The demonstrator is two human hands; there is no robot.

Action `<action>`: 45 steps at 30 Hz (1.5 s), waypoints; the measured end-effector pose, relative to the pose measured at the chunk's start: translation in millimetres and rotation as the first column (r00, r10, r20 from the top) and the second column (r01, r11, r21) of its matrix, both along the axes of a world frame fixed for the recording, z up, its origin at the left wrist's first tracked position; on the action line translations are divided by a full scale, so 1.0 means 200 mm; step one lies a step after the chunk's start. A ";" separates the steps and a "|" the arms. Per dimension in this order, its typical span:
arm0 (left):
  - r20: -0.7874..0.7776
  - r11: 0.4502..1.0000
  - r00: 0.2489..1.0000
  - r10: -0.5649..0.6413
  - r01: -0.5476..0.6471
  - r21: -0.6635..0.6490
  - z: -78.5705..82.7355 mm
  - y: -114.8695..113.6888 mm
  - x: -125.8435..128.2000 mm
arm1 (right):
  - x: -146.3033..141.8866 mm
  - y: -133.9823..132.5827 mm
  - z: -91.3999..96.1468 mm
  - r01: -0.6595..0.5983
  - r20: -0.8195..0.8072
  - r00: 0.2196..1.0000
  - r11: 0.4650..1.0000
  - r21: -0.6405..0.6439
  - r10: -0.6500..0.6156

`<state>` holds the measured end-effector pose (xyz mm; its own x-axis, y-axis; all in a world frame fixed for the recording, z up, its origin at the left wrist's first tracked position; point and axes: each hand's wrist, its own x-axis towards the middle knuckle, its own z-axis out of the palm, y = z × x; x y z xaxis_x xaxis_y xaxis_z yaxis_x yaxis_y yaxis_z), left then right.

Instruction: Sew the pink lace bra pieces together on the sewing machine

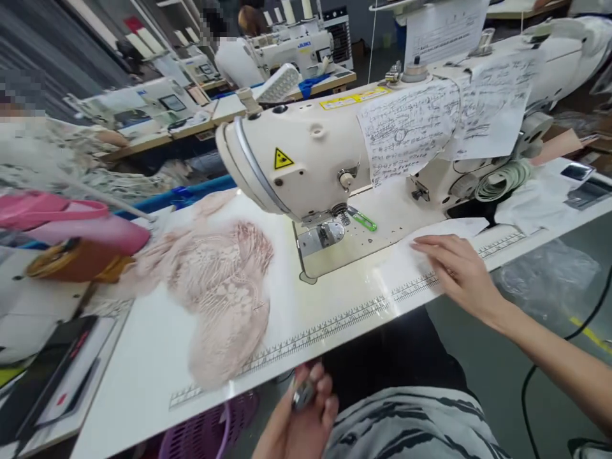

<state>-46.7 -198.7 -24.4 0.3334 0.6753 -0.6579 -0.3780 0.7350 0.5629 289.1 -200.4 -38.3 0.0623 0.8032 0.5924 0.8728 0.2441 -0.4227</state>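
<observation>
Below the table's front edge, my left hand (pixel 306 414) is closed with curled fingers round a small shiny round metal part that looks like a bobbin case (pixel 303 395). My right hand (pixel 452 264) rests at the table's front edge, fingers stretched out, their tips at a white sheet (pixel 442 227). Between and beyond the hands stands a white sewing machine (pixel 306 153). Green thread snips (pixel 364 220) lie on its bed by the needle area. Pale pink lace garment pieces (pixel 229 293) lie spread left of the machine.
A printed ruler (pixel 335 327) runs along the front of the white table. At left are a pink bag (pixel 95 223), a brown tape roll (pixel 71 264) and a black folder (pixel 52 363). A purple basket (pixel 196 437) stands below. Another person's arm (pixel 112 138) shows across the table.
</observation>
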 end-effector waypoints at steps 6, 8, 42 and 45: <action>-0.063 0.847 0.942 -0.329 0.324 0.420 0.24 0.43 0.67 | 0.10 -0.15 0.04 0.159 -0.021 0.987 0.981 0.109 -0.157; -0.403 0.616 0.829 -0.388 0.559 0.555 0.20 0.55 0.88 | 0.13 -0.21 0.03 0.181 -0.002 0.983 0.976 0.125 -0.182; -0.888 0.057 0.437 -0.147 0.900 0.433 0.12 0.75 0.94 | 0.18 0.06 0.01 0.060 -0.018 0.998 0.994 -0.093 -0.062; -0.910 0.019 0.403 -0.097 0.915 0.403 0.09 0.74 0.94 | 0.16 0.13 0.01 0.125 0.088 0.990 0.977 -0.176 -0.110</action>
